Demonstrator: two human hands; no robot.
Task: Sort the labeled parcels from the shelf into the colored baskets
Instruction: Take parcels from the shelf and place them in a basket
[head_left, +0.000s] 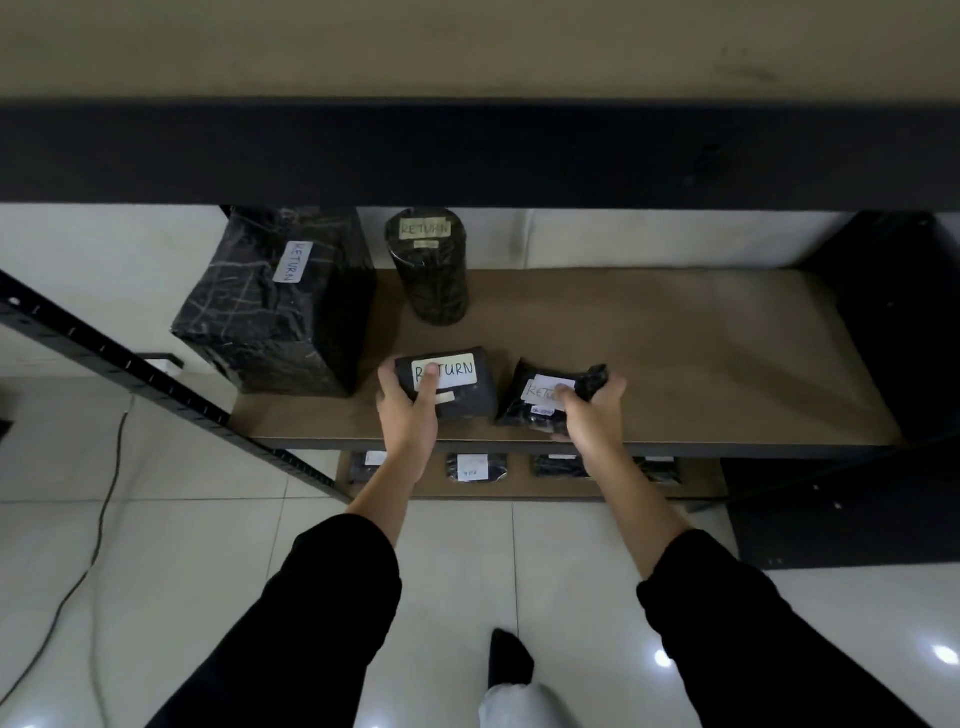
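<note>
- My left hand (408, 410) grips the small box parcel (457, 384); lift it straight up.
- My right hand (592, 410), at 3 o'clock, holds the crumpled bag parcel (545, 400); pinch it firmly.

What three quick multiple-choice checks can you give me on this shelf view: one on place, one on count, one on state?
1. Where does the cylindrical parcel stand?
A. Right of the large box parcel, toward the back of the shelf board
B. At the board's front edge
C. On the floor

2. How many black parcels on this shelf board show a RETURN label?
A. Two
B. Four
C. Six

3. What is the left hand doing?
A. Hanging free over the floor
B. Closed in a grip on the small flat parcel, thumb across its label
C. Pressing on the large box parcel

Answers: 1 A, it stands upright behind the hands, beside the box. 2 B, the box, the cylinder, the flat parcel and the crumpled bag parcel in the right hand each carry one. 3 B, fingers wrap its left edge.
</note>
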